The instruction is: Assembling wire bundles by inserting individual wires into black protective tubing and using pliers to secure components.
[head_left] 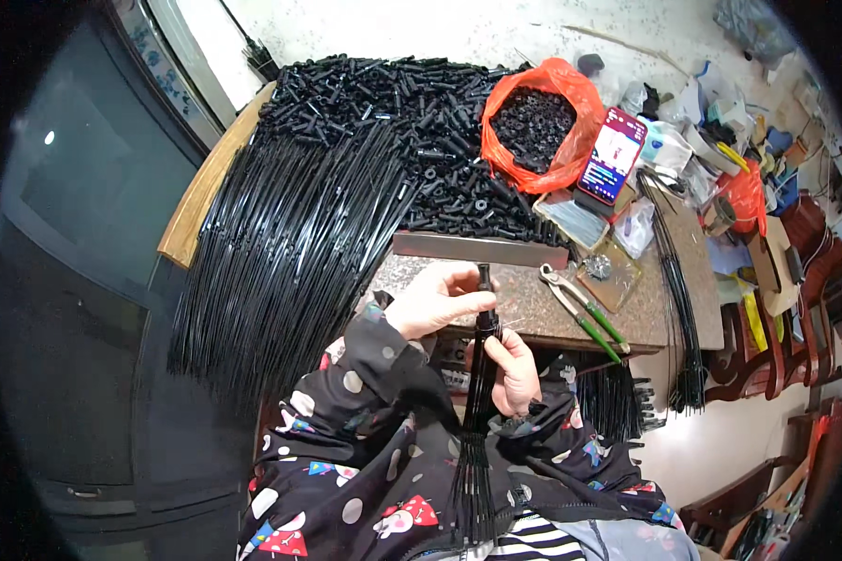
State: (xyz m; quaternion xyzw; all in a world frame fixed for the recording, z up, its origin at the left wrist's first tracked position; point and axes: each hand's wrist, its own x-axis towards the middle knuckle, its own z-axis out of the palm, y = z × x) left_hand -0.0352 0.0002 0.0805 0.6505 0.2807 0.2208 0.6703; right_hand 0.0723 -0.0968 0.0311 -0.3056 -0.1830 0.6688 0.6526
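Note:
In front of my body an umbrella frame (478, 388) stands nearly upright, a bundle of thin black ribs below a black tubular top. My left hand (430, 301) grips that top between thumb and fingers. Lower down, my right hand (513, 372) is closed around the frame just under its collar, where thin pale wire ends stick out. The ribs' lower ends hang down over my lap. Beyond my hands, a metal strip (477, 249) borders a heap of black tubular parts (374, 98). Green-handled pincers (580, 313) lie to the right of my hands.
Many long black ribs (281, 252) overhang the table's left side. An orange plastic bag (496, 140) of small black parts stands at the back, beside a lit phone (613, 157). A tray of thin pins (573, 220) and a rib bundle (675, 299) are to the right.

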